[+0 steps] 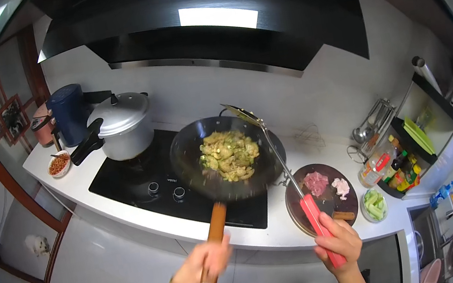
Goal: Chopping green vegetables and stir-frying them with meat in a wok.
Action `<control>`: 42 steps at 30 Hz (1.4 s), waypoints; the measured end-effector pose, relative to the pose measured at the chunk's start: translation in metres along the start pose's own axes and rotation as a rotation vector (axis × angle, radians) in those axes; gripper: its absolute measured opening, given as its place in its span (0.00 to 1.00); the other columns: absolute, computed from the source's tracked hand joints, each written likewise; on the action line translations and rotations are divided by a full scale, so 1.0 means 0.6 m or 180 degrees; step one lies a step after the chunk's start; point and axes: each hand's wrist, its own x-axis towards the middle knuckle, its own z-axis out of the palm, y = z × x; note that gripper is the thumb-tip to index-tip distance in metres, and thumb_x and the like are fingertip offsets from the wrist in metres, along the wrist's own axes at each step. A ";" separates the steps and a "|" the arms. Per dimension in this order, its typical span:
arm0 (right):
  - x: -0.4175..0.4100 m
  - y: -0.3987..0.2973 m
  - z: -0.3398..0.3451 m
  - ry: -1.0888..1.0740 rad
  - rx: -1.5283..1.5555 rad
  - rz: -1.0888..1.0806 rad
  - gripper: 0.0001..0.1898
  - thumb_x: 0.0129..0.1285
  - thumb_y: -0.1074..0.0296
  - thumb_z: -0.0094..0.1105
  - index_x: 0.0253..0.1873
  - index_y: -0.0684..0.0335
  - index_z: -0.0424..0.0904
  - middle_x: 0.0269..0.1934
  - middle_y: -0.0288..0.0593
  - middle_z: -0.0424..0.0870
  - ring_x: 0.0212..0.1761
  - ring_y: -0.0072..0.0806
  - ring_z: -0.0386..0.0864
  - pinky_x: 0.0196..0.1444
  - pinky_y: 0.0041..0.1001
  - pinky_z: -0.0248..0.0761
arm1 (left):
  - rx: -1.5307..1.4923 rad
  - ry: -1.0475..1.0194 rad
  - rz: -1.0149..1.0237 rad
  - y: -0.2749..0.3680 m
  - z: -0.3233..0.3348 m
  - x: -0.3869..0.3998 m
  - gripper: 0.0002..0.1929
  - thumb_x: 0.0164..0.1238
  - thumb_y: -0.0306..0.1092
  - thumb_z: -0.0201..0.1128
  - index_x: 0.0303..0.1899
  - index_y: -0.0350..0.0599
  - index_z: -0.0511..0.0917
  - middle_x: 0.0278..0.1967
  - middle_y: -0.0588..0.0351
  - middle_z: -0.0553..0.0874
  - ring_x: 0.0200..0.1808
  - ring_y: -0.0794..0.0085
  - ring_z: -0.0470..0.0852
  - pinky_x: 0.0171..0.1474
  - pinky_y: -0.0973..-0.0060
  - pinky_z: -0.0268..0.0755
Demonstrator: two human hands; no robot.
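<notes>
My left hand (213, 257) grips the wooden handle (217, 222) of a dark wok (191, 182), and both look blurred by motion. Yellow-green chopped food (228, 154) lies heaped in the middle of the wok. In my right hand (341, 241) is the red handle (321, 228) of a metal spatula (273, 143). Its blade (242, 113) is raised over the wok's far right rim, with bits of food stuck to it. Below the spatula's shaft, a round cutting board (325, 205) carries raw pink meat (316, 183), a paler piece (341, 187) and a brown-handled tool (343, 215).
A silver pressure cooker (124, 126) stands at the left of the black cooktop (126, 182). A bowl of reddish bits (59, 164) sits further left. Right of the board are a bowl of green pieces (373, 205) and a rack of bottles (399, 167). A range hood (215, 45) hangs overhead.
</notes>
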 end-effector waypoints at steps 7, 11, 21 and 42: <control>-0.007 0.000 0.000 0.0095 0.0083 0.0069 0.11 0.48 0.67 0.70 0.36 0.61 0.81 0.47 0.57 0.81 0.35 0.43 0.81 0.36 0.30 0.76 | -0.0686 -0.0636 -0.0390 0.029 -0.007 0.033 0.08 0.67 0.25 0.48 0.46 0.45 0.69 0.17 0.68 0.63 0.12 0.86 0.58 0.12 0.84 0.51; 0.006 0.010 0.023 0.0115 0.0110 0.0137 0.11 0.51 0.66 0.69 0.36 0.62 0.81 0.47 0.58 0.80 0.35 0.43 0.81 0.36 0.30 0.76 | -0.0198 -0.1199 -0.0118 0.067 -0.024 0.116 0.06 0.68 0.25 0.48 0.42 0.46 0.71 0.16 0.68 0.64 0.13 0.87 0.61 0.14 0.87 0.56; 0.041 0.053 0.079 -0.0030 -0.0268 0.0581 0.11 0.58 0.63 0.64 0.37 0.66 0.78 0.48 0.63 0.79 0.41 0.43 0.81 0.42 0.31 0.74 | 0.0054 -0.1386 -0.0347 0.143 -0.067 0.185 0.04 0.68 0.26 0.49 0.38 0.50 0.69 0.17 0.70 0.63 0.13 0.87 0.62 0.16 0.86 0.56; 0.357 0.286 0.292 0.0747 -0.2049 0.1658 0.15 0.60 0.64 0.58 0.24 0.68 0.73 0.15 0.44 0.77 0.16 0.30 0.76 0.23 0.31 0.68 | 0.0568 -0.0698 -0.1007 0.177 -0.147 0.201 0.07 0.66 0.26 0.53 0.40 0.50 0.64 0.17 0.66 0.63 0.15 0.82 0.61 0.19 0.82 0.55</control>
